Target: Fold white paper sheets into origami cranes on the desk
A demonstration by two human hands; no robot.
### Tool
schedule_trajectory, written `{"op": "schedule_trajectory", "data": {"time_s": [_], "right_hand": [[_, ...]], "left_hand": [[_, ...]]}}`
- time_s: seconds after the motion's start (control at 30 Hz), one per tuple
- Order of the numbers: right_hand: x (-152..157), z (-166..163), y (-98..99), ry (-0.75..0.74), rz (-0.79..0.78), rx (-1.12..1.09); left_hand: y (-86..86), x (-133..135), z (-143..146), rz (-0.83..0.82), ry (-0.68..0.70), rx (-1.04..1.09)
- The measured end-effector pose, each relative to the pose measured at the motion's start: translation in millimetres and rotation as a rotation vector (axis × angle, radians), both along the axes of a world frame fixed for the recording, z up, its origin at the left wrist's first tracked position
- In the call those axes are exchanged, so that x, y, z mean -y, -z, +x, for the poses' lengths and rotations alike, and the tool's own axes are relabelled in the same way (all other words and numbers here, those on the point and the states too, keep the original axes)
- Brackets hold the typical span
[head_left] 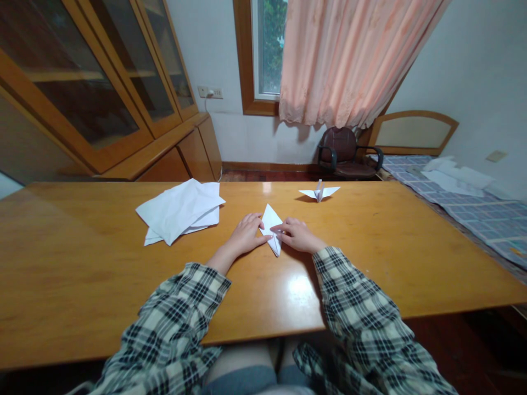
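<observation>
A sheet of white paper folded into a narrow diamond (pixel 270 216) lies on the wooden table, one point facing away and the other toward me. My left hand (pixel 246 232) holds it at the left edge, thumb across its middle and fingers along its side. From the right, my right hand (pixel 300 233) grips the right edge, with its fingertips pressed on the paper near the centre crease. The undersides of the fingers are hidden. Beyond my right hand stands a finished white paper crane (pixel 319 192), wings spread and touching neither hand.
Several loose, creased white sheets (pixel 181 211) lie piled left of my hands. The wooden table (pixel 82 263) ends close to my lap. Behind it are a glass-doored cabinet (pixel 123 99), a brown armchair (pixel 345 151) and, at right, a bed (pixel 473 208) with papers on it.
</observation>
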State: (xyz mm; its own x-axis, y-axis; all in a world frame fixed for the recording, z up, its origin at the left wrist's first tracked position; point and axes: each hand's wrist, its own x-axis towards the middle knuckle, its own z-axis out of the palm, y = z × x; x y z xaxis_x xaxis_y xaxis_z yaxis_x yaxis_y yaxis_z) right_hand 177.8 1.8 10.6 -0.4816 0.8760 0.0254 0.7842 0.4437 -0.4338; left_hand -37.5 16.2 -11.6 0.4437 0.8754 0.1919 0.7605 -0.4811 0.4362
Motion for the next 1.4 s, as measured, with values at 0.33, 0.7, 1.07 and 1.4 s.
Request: {"op": "schedule_trajectory", "data": {"time_s": [0.33, 0.7, 1.07, 1.4], "right_hand": [[-0.7, 0.6, 3.1, 0.001, 0.006, -0.001], [-2.9, 1.3, 7.3, 0.005, 0.014, -0.015], [-2.4, 0.6, 4.9, 0.032, -0.006, -0.023], [0.4, -0.6, 1.0, 0.038, -0.011, -0.049]], "left_hand": [[-3.5, 7.5, 5.9, -0.074, -0.053, -0.069], [-2.2, 18.9, 11.0, -0.079, -0.068, -0.128], [-7.7, 27.8, 13.9, -0.033, -0.106, -0.169], [-0.8, 15.2, 11.2, 0.084, -0.081, -0.06]]}}
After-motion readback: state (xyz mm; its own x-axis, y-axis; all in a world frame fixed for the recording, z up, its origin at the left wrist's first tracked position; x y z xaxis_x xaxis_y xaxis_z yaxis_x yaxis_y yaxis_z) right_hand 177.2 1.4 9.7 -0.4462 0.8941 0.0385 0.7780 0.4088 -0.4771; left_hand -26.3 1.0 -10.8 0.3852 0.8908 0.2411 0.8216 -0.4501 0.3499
